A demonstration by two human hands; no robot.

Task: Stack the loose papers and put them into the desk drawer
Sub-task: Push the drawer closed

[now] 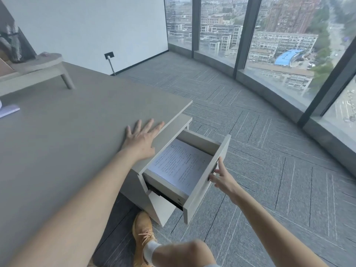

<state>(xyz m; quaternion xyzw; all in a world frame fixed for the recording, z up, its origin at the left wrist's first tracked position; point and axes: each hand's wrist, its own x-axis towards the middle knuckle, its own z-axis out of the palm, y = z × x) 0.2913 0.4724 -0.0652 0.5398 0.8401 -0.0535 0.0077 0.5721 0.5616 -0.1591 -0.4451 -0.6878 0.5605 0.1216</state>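
A stack of printed white papers (pixel 180 163) lies flat inside the desk drawer (pixel 204 182), which is pulled out to the right of the grey desk (pixel 67 132). My left hand (pixel 141 138) rests flat on the desk top near its right edge, fingers spread, holding nothing. My right hand (pixel 221 175) grips the handle on the drawer's front panel, fingers curled around it.
A small grey riser shelf (pixel 38 68) with a dark object stands at the desk's far left. A pale notebook (pixel 8 110) lies at the left edge. My foot in a tan shoe (pixel 143 233) is on the carpet under the drawer. Floor-to-ceiling windows curve along the right.
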